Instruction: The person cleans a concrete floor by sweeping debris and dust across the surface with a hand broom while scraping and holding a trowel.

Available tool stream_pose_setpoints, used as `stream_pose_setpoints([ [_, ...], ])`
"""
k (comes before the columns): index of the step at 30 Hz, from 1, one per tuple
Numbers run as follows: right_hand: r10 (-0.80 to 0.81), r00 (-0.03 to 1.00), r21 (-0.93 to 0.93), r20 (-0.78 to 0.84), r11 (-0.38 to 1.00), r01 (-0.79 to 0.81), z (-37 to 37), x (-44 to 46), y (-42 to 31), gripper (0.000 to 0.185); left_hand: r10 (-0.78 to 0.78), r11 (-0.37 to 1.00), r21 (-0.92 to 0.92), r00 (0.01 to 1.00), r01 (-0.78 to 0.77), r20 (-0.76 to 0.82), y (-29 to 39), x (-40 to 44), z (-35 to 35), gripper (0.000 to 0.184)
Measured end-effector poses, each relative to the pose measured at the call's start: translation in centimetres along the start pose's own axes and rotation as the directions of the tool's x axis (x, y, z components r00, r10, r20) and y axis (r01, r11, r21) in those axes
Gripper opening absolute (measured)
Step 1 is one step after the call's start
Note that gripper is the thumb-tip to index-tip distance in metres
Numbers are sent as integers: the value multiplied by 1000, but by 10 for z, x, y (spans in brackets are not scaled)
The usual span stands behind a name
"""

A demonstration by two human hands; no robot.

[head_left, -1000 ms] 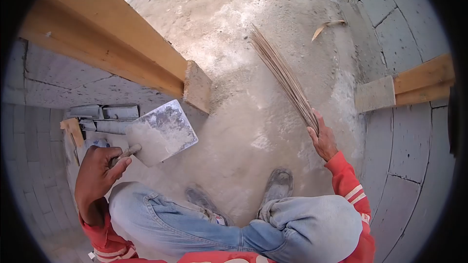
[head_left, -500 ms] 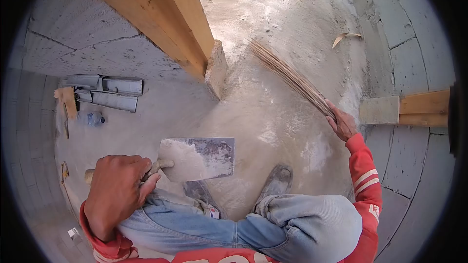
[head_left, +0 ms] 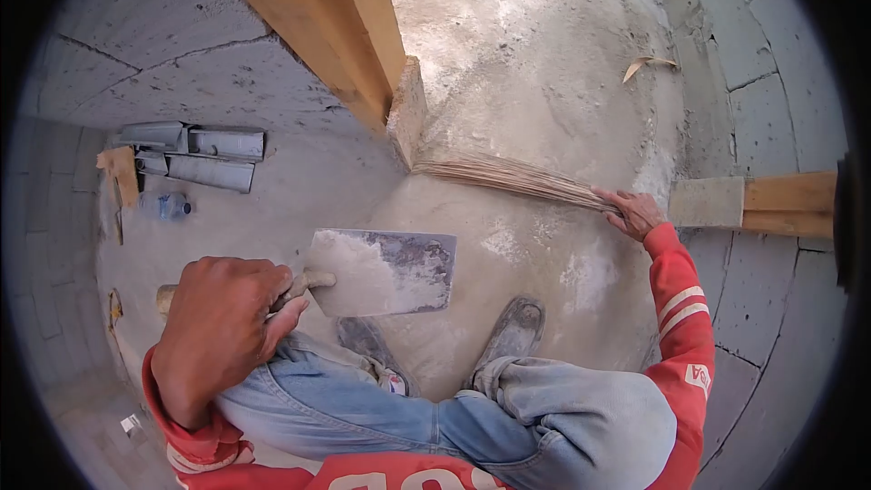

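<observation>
My left hand [head_left: 222, 327] is closed around the handle of a trowel [head_left: 386, 272], whose flat rectangular blade is partly coated with pale dust or mortar. The blade hangs above the floor, over the toe of one shoe. On the right, my right hand [head_left: 635, 213] grips one end of a hand broom made of thin brown twigs [head_left: 517, 177]. The twigs lie across the dusty floor, and their far tips reach the base of the wooden door frame.
A wooden post [head_left: 349, 27] stands on a block base [head_left: 408, 113]. Metal channel pieces [head_left: 209, 159] and a plastic bottle [head_left: 165, 206] lie by the left wall. Another timber [head_left: 789, 201] meets the right block wall [head_left: 767, 118]. A dry curled strip [head_left: 646, 66] lies on the floor.
My right hand has swung the twig broom's tips down and left toward the post's base. The trowel has shifted slightly up and right, still in my left hand.
</observation>
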State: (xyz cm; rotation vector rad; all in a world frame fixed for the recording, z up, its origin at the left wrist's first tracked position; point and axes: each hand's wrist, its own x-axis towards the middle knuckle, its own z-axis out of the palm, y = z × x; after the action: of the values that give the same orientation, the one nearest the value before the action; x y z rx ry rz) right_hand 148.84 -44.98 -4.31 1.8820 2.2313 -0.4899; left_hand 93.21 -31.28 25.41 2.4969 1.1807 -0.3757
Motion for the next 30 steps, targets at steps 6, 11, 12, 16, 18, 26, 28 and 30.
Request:
stream_pose_setpoints([
  [6,45,992,76,-116,996,-36,-32,6,47,66,-34,999,-23,999,35,24,1,-15,-2,27],
  [11,-25,995,-86,97,996,34,-22,0,27,68,-55,998,-16,998,55,3,-1,-12,1,27],
  [12,-32,990,-111,134,993,47,-20,3,25,68,-47,999,-2,999,47,6,0,-9,1,27],
  [16,-47,979,36,-197,998,55,-2,20,43,68,-5,1000,10,1000,5,1,4,2,-1,28],
  [18,22,992,48,-121,999,-17,-9,18,36,69,17,1000,-8,1000,-17,-7,3,3,0,29],
  [26,7,999,-50,-54,999,-9,-10,25,43,69,-61,998,1,998,61,14,4,7,-3,27],
  [28,63,979,75,-191,996,-49,-11,35,48,69,-72,997,5,997,72,6,3,6,-1,28],
  [30,10,974,102,-225,995,14,-15,37,46,67,-44,999,21,999,44,-5,2,6,0,28],
])
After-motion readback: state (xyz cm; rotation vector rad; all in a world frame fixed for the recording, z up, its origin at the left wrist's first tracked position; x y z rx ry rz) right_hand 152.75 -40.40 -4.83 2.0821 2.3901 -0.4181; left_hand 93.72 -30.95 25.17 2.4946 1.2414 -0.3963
